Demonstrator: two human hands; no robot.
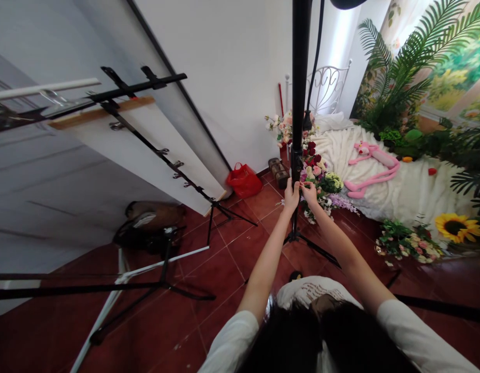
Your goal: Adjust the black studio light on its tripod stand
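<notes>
A black light stand (pixel 301 77) rises upright in front of me, with a thicker collar (pixel 297 160) partway down its pole. My left hand (pixel 291 196) is wrapped round the pole just below that collar. Close beside it, on the pole's right side, my right hand (pixel 309 194) has its fingers pinched together at what looks like the stand's small knob, mostly hidden by the fingertips. A black cable (pixel 316 57) hangs along the upper pole. The stand's legs (pixel 315 248) spread over the red tiled floor below my hands.
Left, a white board (pixel 177 171) hangs clipped to a black stand; other stand legs (pixel 158 285) cross the floor. A red plastic bag (pixel 244 180) sits by the wall. Right are flowers (pixel 315 168), a bed with white cloth (pixel 336 150), a pink plush toy (pixel 379 158) and a sunflower (pixel 457 227).
</notes>
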